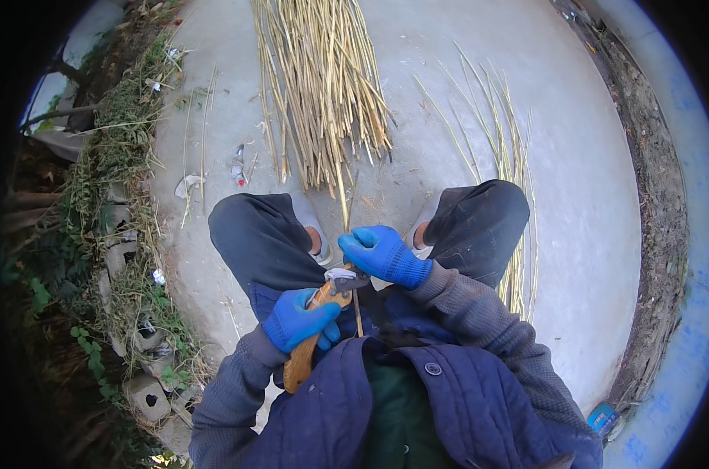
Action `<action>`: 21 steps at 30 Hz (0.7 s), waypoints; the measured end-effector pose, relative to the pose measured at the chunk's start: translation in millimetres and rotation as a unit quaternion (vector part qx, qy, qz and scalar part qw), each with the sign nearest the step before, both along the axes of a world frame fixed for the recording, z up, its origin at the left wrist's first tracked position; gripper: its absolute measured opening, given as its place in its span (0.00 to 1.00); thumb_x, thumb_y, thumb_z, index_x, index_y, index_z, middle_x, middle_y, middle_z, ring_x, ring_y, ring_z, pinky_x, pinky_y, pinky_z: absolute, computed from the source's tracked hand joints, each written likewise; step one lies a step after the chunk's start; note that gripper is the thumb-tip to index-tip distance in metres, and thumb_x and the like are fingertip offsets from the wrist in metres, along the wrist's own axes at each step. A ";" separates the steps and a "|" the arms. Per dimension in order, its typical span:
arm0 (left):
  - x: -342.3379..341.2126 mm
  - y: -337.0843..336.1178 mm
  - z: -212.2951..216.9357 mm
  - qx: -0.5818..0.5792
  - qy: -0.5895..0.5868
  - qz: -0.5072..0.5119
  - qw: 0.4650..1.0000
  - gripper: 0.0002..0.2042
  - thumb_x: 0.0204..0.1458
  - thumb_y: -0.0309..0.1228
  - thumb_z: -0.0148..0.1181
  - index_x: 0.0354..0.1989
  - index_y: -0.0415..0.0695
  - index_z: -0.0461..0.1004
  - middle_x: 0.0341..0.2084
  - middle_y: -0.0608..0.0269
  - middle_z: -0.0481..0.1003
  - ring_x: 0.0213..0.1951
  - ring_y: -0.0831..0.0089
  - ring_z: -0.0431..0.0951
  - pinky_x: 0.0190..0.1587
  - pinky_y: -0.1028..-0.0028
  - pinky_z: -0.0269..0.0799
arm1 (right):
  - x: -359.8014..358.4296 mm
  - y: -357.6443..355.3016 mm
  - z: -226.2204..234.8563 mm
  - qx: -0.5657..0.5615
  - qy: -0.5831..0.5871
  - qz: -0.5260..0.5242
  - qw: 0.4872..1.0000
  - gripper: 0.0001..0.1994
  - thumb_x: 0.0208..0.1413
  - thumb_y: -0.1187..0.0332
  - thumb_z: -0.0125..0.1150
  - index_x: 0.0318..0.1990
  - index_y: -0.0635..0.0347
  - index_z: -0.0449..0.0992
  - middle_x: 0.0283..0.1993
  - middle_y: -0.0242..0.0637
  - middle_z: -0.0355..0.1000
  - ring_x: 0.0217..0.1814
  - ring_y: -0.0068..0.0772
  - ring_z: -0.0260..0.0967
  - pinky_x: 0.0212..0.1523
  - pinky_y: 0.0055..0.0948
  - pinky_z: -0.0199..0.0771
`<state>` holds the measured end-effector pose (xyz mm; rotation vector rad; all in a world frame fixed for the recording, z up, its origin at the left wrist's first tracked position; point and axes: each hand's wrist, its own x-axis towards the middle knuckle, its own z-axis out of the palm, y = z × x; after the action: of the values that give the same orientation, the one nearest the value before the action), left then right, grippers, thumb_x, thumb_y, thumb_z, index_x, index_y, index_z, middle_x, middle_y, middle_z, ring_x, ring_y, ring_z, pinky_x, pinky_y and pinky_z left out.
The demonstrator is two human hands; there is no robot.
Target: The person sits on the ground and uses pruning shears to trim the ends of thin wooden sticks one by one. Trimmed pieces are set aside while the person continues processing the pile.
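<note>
My left hand [300, 319], in a blue glove, is closed round the curved wooden handle of a hand tool [298, 367] with a dark metal head and a white wrapping near its top; the tool's exact kind is unclear. My right hand [386, 255], also gloved in blue, pinches a long thin cane stalk [343, 205] just above the metal head. The stalk runs from the far bundle toward my lap, and a thin length [358, 314] shows below the head. Where stalk and metal meet is partly hidden by the glove.
A large bundle of dry canes [319, 94] lies ahead on the concrete floor [581, 195]. Thinner, greenish canes [511, 148] lie to the right, partly behind my right knee [479, 227]. Weeds and hollow blocks [148, 397] edge the left; a blue packet [602, 420] sits far right.
</note>
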<state>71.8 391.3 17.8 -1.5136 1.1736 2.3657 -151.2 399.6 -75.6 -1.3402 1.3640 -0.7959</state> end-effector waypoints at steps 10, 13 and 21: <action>-10.8 6.6 -1.1 -0.037 0.004 -0.037 0.999 0.13 0.58 0.35 0.59 0.42 0.36 0.74 0.23 0.61 0.77 0.24 0.75 0.77 0.29 0.76 0.74 | -11.3 -27.2 8.6 0.166 -0.360 -0.107 0.912 0.22 0.66 0.57 0.50 0.57 0.67 0.68 0.33 0.30 0.74 0.34 0.23 0.72 0.46 0.30 0.77; -14.0 10.1 -0.1 -0.051 0.013 -0.058 0.997 0.13 0.58 0.35 0.59 0.41 0.36 0.74 0.23 0.62 0.77 0.23 0.76 0.77 0.28 0.76 0.74 | -17.3 -68.0 7.2 0.131 -0.506 -0.238 0.819 0.21 0.67 0.55 0.47 0.54 0.64 0.69 0.25 0.26 0.67 0.25 0.20 0.66 0.39 0.29 0.78; -20.8 7.7 -4.6 -0.037 0.031 -0.074 0.996 0.13 0.58 0.35 0.59 0.41 0.36 0.74 0.23 0.61 0.77 0.24 0.77 0.77 0.29 0.76 0.75 | -22.7 -75.2 6.7 0.168 -0.412 -0.284 0.849 0.19 0.65 0.50 0.44 0.40 0.58 0.70 0.17 0.22 0.52 0.13 0.19 0.50 0.21 0.28 0.71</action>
<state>51.0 399.0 13.2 -1.3314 1.3517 2.3121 -173.9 324.5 -69.0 -0.2035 1.0932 -1.2644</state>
